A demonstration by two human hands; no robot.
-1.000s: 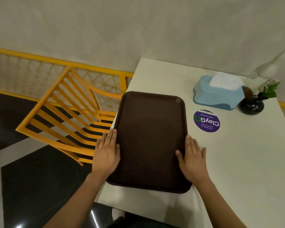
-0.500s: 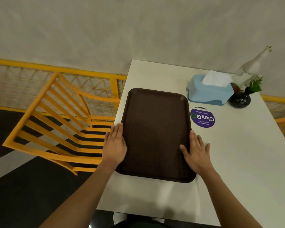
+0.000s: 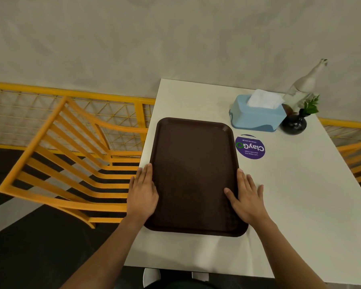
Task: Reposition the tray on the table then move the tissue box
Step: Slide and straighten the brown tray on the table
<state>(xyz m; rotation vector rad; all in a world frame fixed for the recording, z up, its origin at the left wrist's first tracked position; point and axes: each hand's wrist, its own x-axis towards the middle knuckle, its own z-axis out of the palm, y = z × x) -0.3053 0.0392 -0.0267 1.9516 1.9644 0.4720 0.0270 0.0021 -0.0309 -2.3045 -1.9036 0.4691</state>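
Note:
A dark brown rectangular tray (image 3: 194, 174) lies flat on the white table (image 3: 300, 205), near its left side, long axis pointing away from me. My left hand (image 3: 143, 192) presses against the tray's left long edge, fingers straight. My right hand (image 3: 246, 197) holds the right long edge, thumb resting on the tray's inner surface. A light blue tissue box (image 3: 256, 118) with a white tissue sticking out stands at the far right of the tray, just beyond its far right corner, apart from both hands.
A round purple sticker (image 3: 250, 147) lies on the table right of the tray. A black vase with a green sprig (image 3: 293, 124) and a clear glass bottle (image 3: 302, 84) stand behind the tissue box. A yellow slatted chair (image 3: 71, 163) and yellow railing (image 3: 71, 93) are left of the table.
The tray has slid rightward and away from me, off the table's left edge and closer to the tissue box. Both hands stayed on its long edges.

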